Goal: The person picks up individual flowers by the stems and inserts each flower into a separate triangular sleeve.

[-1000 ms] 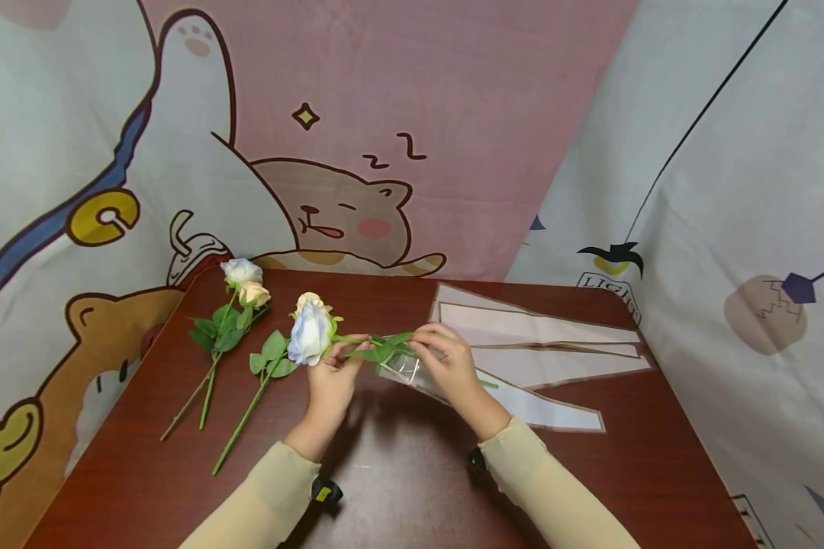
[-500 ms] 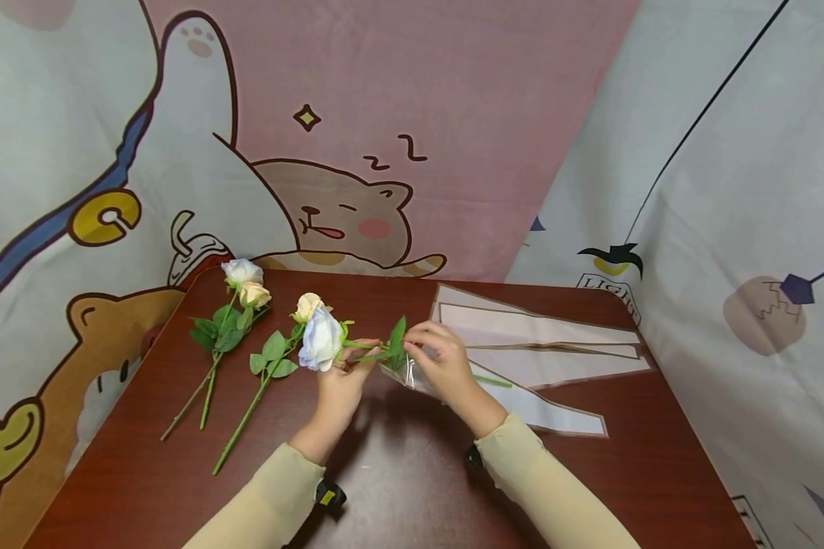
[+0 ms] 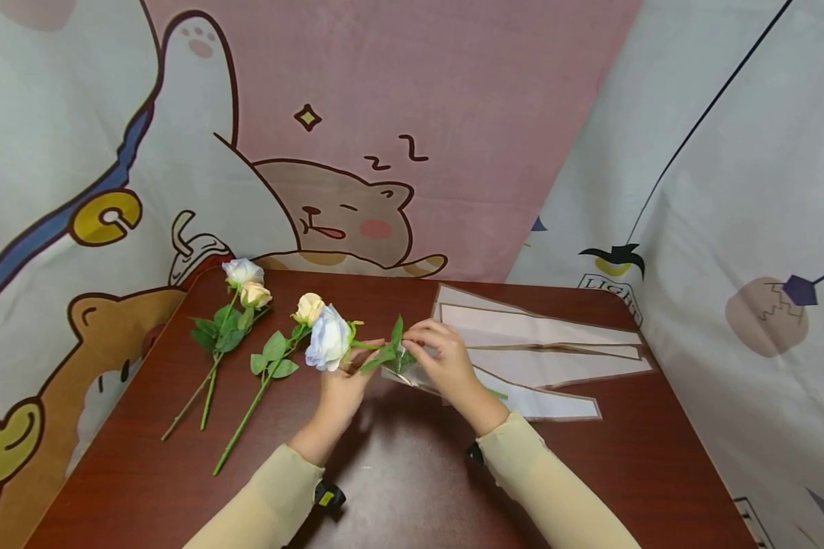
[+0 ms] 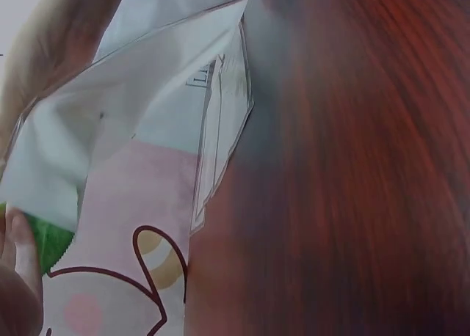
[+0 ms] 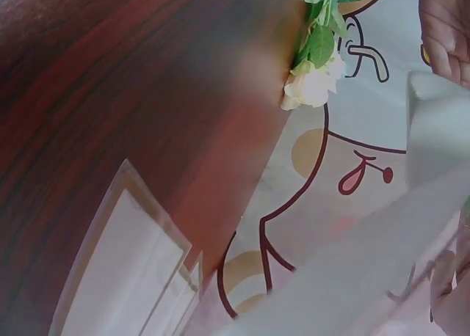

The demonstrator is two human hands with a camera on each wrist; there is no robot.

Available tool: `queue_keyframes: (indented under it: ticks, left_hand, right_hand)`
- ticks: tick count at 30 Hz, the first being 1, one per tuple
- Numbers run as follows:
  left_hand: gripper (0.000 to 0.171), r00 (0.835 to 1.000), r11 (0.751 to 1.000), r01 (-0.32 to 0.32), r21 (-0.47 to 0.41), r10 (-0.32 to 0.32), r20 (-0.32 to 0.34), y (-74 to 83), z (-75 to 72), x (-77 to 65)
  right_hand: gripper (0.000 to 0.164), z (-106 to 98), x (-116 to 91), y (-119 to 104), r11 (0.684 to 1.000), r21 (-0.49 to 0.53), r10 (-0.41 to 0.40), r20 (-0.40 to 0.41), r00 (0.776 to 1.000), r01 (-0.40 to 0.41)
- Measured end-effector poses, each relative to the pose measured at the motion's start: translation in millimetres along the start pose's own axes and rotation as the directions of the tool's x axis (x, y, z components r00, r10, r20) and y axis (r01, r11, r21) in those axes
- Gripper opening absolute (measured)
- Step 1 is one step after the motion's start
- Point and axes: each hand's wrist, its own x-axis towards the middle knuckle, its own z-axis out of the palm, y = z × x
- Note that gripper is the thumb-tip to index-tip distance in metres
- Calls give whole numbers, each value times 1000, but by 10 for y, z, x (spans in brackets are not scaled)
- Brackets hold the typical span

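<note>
Blue-white rose, held above the table near its middle, bloom toward your left. Your left hand pinches its stem just below the bloom. Your right hand pinches a wrapping sleeve near the rose's leaves; the stem's green tip shows along the sleeve, beyond that hand. A cream rose lies behind the bloom, two crossed roses farther left. More flat sleeves lie to your right.
</note>
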Motion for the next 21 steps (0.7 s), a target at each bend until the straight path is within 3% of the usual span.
queue_keyframes:
  ticks: [4,8,11,13,15,18,20,21]
  left_hand:
    - [23,998,998,-47,-36,49,32,-6,-48,8]
    - [26,994,995,-100,-30,99,-38,-154,-101,25]
    - [31,984,984,-160,-73,153,-91,-689,-225,81]
    - [33,987,990,-106,-96,94,-129,-713,-227,92]
    - [36,987,986,-107,-129,90,-133,-1010,-306,112]
    - [42,989,988,-13,-154,-10,-150,-1095,-330,103]
    - [47,992,975,-9,-221,-20,-128,-1460,-405,106]
    - [49,991,971,12,-240,-43,-123,-1490,-402,98]
  right_hand:
    - [7,-22,-12,35,1000,20,6,-24,1000,-6]
    - [6,-33,-17,57,999,35,-10,-47,999,11]
    - [6,-42,-22,58,999,45,-9,-49,999,11]
    - [7,-48,-29,56,999,54,-3,-50,999,6]
    - [7,-51,-37,54,998,66,2,-55,998,2]
    - [7,-48,-40,55,997,79,1,-69,998,4]
    - [8,-45,-37,54,996,85,-5,-80,997,11]
    - [8,-43,-34,53,996,84,-10,-85,996,17]
